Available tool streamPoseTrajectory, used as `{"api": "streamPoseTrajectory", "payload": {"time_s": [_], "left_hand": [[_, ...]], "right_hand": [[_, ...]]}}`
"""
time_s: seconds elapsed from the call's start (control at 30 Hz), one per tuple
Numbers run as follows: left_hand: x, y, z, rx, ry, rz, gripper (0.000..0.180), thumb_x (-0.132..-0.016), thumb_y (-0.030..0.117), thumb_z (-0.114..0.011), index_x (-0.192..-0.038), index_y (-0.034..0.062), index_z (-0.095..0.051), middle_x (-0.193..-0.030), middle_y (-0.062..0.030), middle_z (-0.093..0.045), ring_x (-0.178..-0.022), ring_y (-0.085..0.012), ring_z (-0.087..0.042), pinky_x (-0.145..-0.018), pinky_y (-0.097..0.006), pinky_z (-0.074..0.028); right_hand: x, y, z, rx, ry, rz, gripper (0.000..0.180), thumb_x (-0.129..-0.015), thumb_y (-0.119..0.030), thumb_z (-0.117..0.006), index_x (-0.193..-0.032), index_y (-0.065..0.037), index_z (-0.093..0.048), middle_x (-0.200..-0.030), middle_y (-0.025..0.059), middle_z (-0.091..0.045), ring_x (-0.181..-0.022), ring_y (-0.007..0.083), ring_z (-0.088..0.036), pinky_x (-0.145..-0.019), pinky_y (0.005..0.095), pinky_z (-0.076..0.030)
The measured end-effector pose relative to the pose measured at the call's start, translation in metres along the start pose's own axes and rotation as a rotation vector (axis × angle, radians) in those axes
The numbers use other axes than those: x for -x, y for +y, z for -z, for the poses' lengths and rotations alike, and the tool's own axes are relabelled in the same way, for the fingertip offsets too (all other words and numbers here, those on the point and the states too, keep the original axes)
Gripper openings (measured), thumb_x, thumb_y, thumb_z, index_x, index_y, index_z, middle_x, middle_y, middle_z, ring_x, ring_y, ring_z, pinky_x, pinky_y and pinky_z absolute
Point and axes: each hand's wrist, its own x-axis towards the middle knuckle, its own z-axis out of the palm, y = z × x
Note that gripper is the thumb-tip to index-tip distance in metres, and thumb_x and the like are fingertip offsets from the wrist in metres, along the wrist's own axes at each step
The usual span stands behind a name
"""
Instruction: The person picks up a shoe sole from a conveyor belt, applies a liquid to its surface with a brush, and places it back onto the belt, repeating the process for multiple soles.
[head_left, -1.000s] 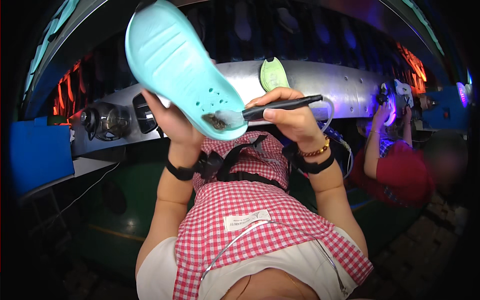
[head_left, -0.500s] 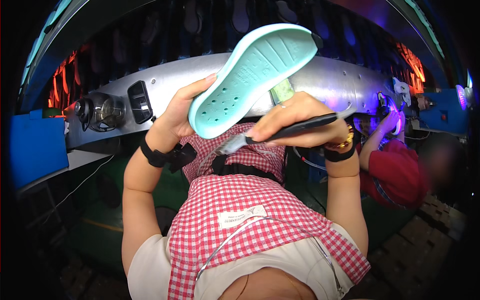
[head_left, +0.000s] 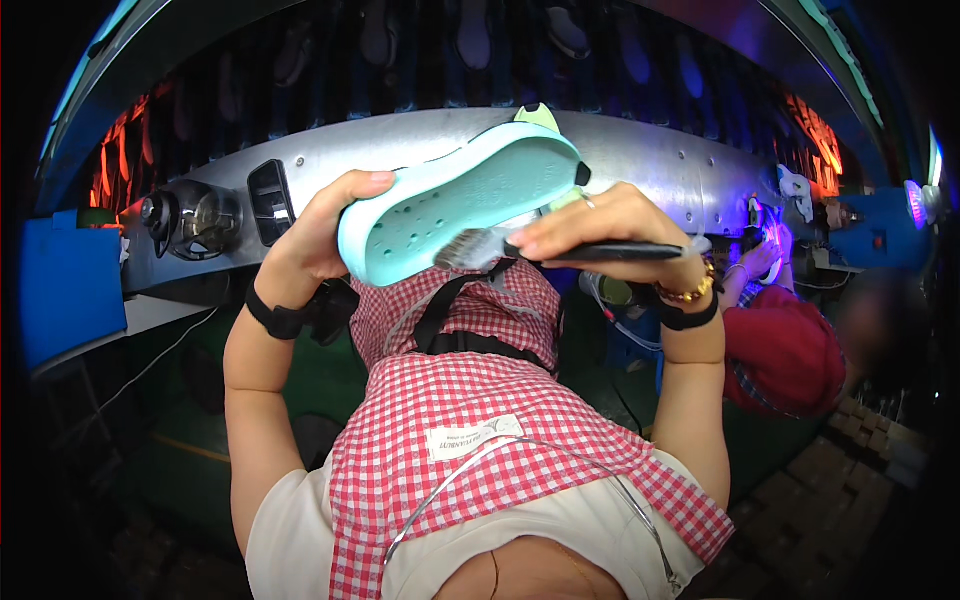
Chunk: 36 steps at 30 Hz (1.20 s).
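A mint-green shoe sole (head_left: 435, 205) is held tilted over the front edge of the metal bench, its hollow side with small holes facing me. My left hand (head_left: 322, 220) is closed around its left end, thumb on the upper rim. In my right hand (head_left: 610, 228) is a brush (head_left: 630, 252) with a black handle, gripped between thumb and fingers. Its grey bristles overlap the sole's near rim; whether they touch it I cannot tell. Behind the sole, a yellow-green shoe part (head_left: 537, 116) with black edging shows partly on the bench.
On the metal bench (head_left: 640, 150) at left stand a dark see-through jug (head_left: 200, 225) and a black tray (head_left: 268, 200). A blue box (head_left: 75, 285) is farther left. At right, a person in a red sleeve (head_left: 785, 345) works close by. Shoe parts hang along the dark back.
The sole has come down and left, and turned flatter. The brush bristles have moved from below the sole up to its near rim. More of the yellow-green part behind is exposed.
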Motion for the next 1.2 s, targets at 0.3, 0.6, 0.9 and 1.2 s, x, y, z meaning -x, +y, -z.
{"api": "streamPoseTrajectory", "payload": {"time_s": [0.3, 0.6, 0.9, 1.2], "left_hand": [[0.024, 0.007, 0.017, -0.005, 0.026, -0.233, 0.053, -0.079, 0.038, -0.048, -0.109, -0.0055, -0.051, -0.099, -0.0157, -0.059, -0.087, -0.0226, -0.058, -0.075, -0.031, -0.047], [-0.040, -0.040, -0.010, 0.536, -0.171, -0.459, 0.076, -0.082, 0.064, -0.021, -0.129, 0.0059, -0.031, -0.122, -0.0182, -0.044, -0.110, -0.0319, -0.046, -0.095, -0.046, -0.035], [-0.046, -0.053, 0.003, 0.473, 0.186, -0.596, 0.079, -0.079, 0.068, -0.019, -0.125, 0.0063, -0.037, -0.117, -0.0166, -0.048, -0.107, -0.0323, -0.048, -0.092, -0.045, -0.039], [-0.041, -0.048, -0.026, 0.545, 0.029, -0.603, 0.082, -0.078, 0.070, -0.012, -0.125, 0.0079, -0.035, -0.116, -0.0179, -0.048, -0.104, -0.0334, -0.050, -0.092, -0.046, -0.038]], "right_hand": [[0.015, -0.008, -0.012, 0.038, 0.137, -0.079, 0.019, -0.069, -0.001, -0.067, -0.088, -0.001, -0.064, -0.089, 0.0125, -0.065, -0.086, 0.0246, -0.063, -0.077, 0.0304, -0.050], [-0.017, 0.010, -0.040, -0.243, 0.517, -0.361, 0.019, -0.071, -0.002, -0.065, -0.089, 0.002, -0.063, -0.079, 0.0081, -0.064, -0.070, 0.0081, -0.058, -0.062, 0.0194, -0.047], [-0.021, 0.005, -0.063, 0.332, 0.271, 0.006, 0.020, -0.064, 0.000, -0.068, -0.084, -0.001, -0.064, -0.071, 0.0093, -0.063, -0.064, 0.0199, -0.061, -0.059, 0.0273, -0.047], [-0.037, 0.000, -0.051, -0.017, 0.466, -0.138, 0.018, -0.068, -0.004, -0.067, -0.086, -0.004, -0.066, -0.075, 0.0099, -0.063, -0.069, 0.0157, -0.060, -0.064, 0.0257, -0.046]]}}
